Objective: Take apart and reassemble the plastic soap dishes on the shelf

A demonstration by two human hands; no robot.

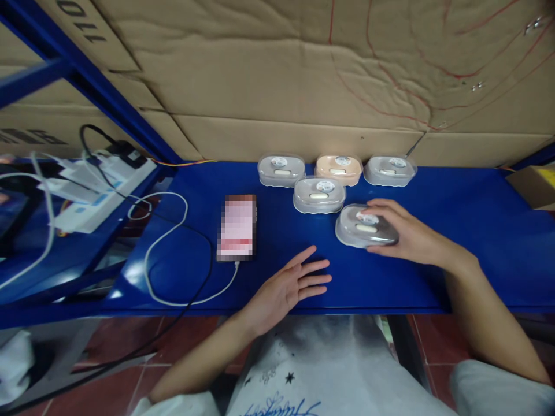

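Observation:
My right hand (396, 231) grips the right end of a grey oval box (353, 226) with a clear cover, a round label and a small white bar on top. Thumb and fingers go round its sides; whether its base touches the table cannot be made out. With fingers spread and palm turned sideways, my left hand (289, 288) holds nothing near the front edge. Behind the gripped box is another grey box (307, 199). Further back, a grey box (269, 171), a peach box (327, 173) and one more grey box (390, 174) form a row.
A phone (237, 228) with a blurred screen lies on the blue table (433, 289), a white charging cable (150, 271) looping left from it. A loaded power strip (104, 193) is at far left. Cardboard (243, 81) walls the back; a carton (531, 188) stands right.

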